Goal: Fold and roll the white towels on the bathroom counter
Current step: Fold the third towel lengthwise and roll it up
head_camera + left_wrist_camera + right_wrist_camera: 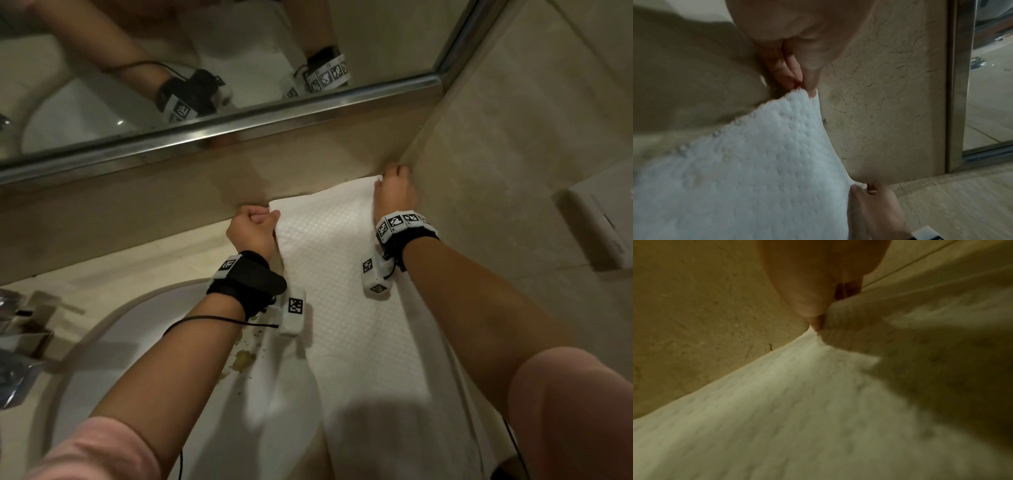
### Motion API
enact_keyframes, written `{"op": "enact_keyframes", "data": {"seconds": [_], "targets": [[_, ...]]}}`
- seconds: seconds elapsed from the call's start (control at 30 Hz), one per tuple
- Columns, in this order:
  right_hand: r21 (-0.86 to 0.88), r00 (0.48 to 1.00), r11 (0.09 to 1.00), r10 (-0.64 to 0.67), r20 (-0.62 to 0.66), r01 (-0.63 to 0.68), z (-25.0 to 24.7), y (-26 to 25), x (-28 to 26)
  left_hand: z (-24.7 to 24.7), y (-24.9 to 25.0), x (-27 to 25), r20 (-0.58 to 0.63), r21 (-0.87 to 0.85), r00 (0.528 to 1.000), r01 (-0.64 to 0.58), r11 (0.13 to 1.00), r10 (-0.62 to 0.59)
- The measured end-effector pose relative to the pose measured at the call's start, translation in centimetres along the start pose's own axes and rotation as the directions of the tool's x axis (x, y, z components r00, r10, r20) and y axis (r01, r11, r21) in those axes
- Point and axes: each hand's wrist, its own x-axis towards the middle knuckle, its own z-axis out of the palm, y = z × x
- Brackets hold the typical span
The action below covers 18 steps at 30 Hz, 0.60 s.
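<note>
Pink sleeves are sitting nearest, pushed up on both forearms, which are reaching out over the counter. Along it a white towel with a dimpled weave is lying stretched lengthwise, its near end draping over the counter's front edge and its left side hanging over the rim of the sink basin. Inside the basin, yellowish-brown specks of grime are sitting just beside the towel's edge. At the far end, the left hand is pinching the towel's left corner between thumb and curled fingers, and the right hand is pinching the right corner, tucked against the beige stone wall. A chrome faucet is showing at the left edge. Above the backsplash, a metal-framed mirror is reflecting both wrists with their black straps and marker-tagged cameras. On the right wall, a white box-shaped fixture is mounted.
</note>
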Motion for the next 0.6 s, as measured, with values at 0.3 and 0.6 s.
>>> {"op": "enact_keyframes", "data": {"seconds": [0.3,0.6], "targets": [[0.257,0.994,0.966,-0.004,-0.113,0.033,0.26,-0.87,-0.07,-0.5,0.16,0.37,0.058,0.03,0.998,0.002,1.0,-0.004],[0.476,0.98,0.876,0.02,-0.197,0.077,-0.05,-0.31,-0.21,-0.18,0.23,0.35,0.037,-0.038,0.997,0.064,0.997,-0.063]]}}
